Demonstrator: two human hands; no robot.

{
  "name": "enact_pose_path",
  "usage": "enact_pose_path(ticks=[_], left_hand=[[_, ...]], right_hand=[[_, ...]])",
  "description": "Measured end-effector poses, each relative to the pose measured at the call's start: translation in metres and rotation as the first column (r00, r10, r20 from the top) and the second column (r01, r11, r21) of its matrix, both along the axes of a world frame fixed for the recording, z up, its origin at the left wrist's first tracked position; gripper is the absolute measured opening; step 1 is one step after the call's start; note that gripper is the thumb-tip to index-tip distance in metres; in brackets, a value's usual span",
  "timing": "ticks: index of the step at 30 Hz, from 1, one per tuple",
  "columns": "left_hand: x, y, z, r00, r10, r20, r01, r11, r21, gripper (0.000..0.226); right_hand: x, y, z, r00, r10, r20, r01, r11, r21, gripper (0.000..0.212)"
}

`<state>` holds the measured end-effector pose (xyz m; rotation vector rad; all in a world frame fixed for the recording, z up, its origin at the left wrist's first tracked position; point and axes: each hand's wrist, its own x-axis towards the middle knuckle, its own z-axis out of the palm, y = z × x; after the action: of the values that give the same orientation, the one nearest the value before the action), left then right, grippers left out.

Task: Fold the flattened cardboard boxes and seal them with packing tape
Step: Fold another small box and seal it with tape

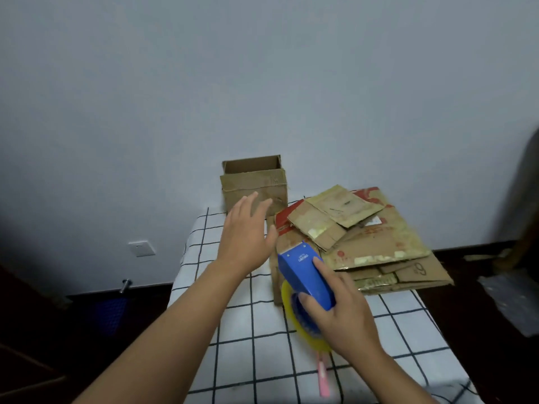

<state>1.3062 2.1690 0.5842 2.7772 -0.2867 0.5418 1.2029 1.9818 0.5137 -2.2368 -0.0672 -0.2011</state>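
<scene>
A white wall socket (141, 248) sits left of the checked tablecloth (250, 325). Over the cloth, the left hand (248, 237) hovers, fingers straight and spread, before an open-topped cardboard box (254, 185). The right hand (341, 313) grips a blue tape dispenser (304, 275), its yellow tape roll (303, 330) hanging above the cloth. The flattened cardboard boxes (367, 237) are stacked at its right.

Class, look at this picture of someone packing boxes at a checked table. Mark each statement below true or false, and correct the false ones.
1. The right hand holds a blue tape dispenser. True.
2. The left hand grips a box. False: its fingers are spread and it holds nothing.
3. An open-topped box stands at the far end of the table. True.
4. The flattened boxes are stacked on the floor. False: they lie on the table.
5. The roll of tape is yellow. True.
</scene>
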Motion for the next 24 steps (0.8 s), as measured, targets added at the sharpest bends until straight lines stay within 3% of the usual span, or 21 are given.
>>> enact_pose_path(ticks=[4,7,13,18,24], left_hand=[[0.028,-0.047,-0.010,0.995,-0.065,-0.074,0.066,0.998,0.015,0.055],[0.042,-0.085,-0.029,0.972,-0.130,-0.196,0.131,0.991,-0.008,0.058],[0.064,-0.144,-0.062,0.897,-0.041,-0.440,0.031,0.999,-0.031,0.076],[0.087,-0.159,-0.068,0.896,0.002,-0.444,-0.025,0.999,-0.045,0.079],[0.092,-0.156,-0.070,0.945,-0.018,-0.326,0.035,0.998,0.047,0.039]], right_hand=[[0.001,-0.060,0.001,0.986,-0.169,0.011,0.168,0.986,0.021,0.069],[0.000,-0.095,-0.011,0.965,-0.261,-0.030,0.259,0.964,-0.050,0.070],[-0.008,-0.115,-0.044,0.948,-0.307,-0.087,0.292,0.945,-0.145,0.070],[-0.005,-0.113,-0.056,0.952,-0.305,-0.036,0.290,0.930,-0.226,0.071],[0.001,-0.110,-0.053,0.940,-0.334,-0.061,0.309,0.915,-0.258,0.075]])
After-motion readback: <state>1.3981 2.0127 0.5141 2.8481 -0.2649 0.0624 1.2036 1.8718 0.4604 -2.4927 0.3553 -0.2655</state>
